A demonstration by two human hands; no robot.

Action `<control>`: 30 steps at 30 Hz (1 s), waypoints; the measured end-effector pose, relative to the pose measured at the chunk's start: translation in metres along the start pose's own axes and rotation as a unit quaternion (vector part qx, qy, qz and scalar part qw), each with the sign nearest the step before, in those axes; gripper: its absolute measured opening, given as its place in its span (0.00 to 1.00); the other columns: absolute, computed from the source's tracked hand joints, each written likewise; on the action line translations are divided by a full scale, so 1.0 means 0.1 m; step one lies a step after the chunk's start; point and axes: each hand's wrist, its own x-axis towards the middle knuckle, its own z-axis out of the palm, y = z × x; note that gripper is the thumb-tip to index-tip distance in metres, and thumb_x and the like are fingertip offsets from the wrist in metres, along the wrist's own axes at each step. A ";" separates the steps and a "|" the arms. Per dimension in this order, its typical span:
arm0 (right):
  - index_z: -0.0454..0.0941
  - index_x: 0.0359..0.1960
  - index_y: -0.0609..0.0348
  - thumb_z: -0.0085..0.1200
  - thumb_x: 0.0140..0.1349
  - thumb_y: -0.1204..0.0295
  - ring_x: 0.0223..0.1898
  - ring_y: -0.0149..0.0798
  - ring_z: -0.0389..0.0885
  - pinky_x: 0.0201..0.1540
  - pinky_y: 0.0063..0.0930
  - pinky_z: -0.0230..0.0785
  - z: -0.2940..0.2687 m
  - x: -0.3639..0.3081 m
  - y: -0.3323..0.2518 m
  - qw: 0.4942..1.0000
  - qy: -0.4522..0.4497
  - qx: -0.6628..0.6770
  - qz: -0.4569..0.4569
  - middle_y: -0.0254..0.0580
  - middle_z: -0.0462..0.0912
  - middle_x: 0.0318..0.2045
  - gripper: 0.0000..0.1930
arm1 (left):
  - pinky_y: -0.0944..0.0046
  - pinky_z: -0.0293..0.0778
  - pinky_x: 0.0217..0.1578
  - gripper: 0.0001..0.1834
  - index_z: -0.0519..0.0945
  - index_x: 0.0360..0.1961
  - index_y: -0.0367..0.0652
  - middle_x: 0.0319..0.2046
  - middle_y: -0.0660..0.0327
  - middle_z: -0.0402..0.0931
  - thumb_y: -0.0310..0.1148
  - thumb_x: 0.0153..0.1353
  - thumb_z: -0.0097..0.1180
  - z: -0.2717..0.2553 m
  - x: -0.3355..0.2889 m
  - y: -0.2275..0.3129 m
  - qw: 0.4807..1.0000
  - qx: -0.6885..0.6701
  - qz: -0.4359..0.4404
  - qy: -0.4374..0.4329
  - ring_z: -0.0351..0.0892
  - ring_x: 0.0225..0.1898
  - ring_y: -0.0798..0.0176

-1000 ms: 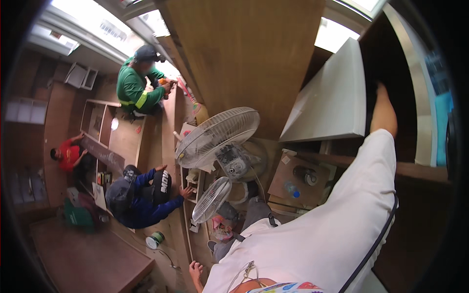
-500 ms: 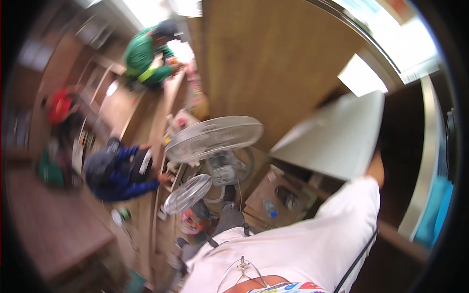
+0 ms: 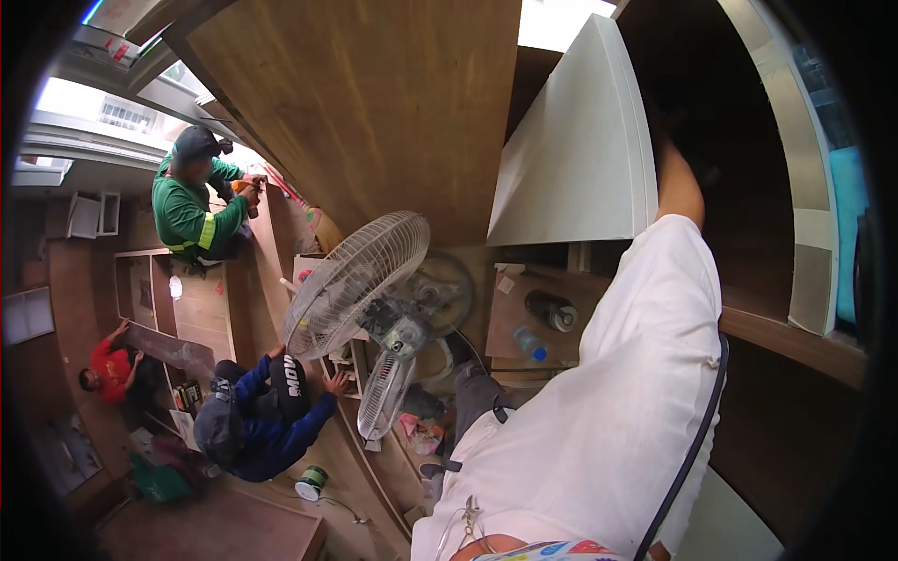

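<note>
My right forearm (image 3: pixel 680 192) comes out of a loose white sleeve (image 3: pixel 669 262) and reaches into a dark cabinet opening (image 3: pixel 739 234). It passes behind a white panel (image 3: pixel 585 140), which looks like a cabinet door standing out at an angle. The panel hides my right hand and its fingers, so whether they touch or hold it does not show. My left hand is out of sight. Beside the panel rises a broad brown wooden board (image 3: pixel 365 103).
A dusty fan (image 3: pixel 360 280) stands left of me. Below the panel, a plastic bottle (image 3: pixel 529 343) and a dark bottle (image 3: pixel 552 310) lie on a brown board. Co-workers in green (image 3: pixel 192 210), blue (image 3: pixel 281 421) and red (image 3: pixel 112 374) are at the left. A wire spool (image 3: pixel 311 482) lies near the blue-clad person.
The whole view has turned and sharpened. The white panel now appears more upright and higher in the picture, with my right forearm still behind it. The green-clad person appears farther left.
</note>
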 end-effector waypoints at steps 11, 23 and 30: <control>0.66 0.58 0.70 0.60 0.56 0.55 0.56 0.42 0.69 0.59 0.34 0.62 -0.02 -0.08 -0.05 1.000 0.002 -0.002 -0.007 0.54 0.71 0.55 0.35 | 0.68 0.73 0.21 0.13 0.75 0.52 0.47 0.34 0.65 0.78 0.36 0.68 0.50 -0.11 -0.03 -0.10 1.000 0.006 -0.005 -0.002 0.77 0.24 0.69; 0.64 0.59 0.72 0.62 0.53 0.52 0.58 0.44 0.67 0.62 0.35 0.60 0.00 -0.11 -0.12 1.000 0.005 0.004 -0.012 0.56 0.70 0.57 0.40 | 0.69 0.72 0.20 0.13 0.75 0.51 0.46 0.33 0.65 0.78 0.35 0.68 0.50 -0.10 0.11 -0.09 1.000 0.007 -0.010 -0.004 0.76 0.24 0.70; 0.63 0.60 0.72 0.63 0.52 0.51 0.60 0.45 0.66 0.63 0.36 0.59 0.01 -0.12 -0.14 1.000 0.006 0.003 -0.011 0.57 0.69 0.58 0.42 | 0.69 0.72 0.20 0.13 0.75 0.51 0.46 0.32 0.65 0.78 0.34 0.68 0.50 -0.09 0.18 -0.03 1.000 0.011 -0.012 -0.007 0.76 0.23 0.70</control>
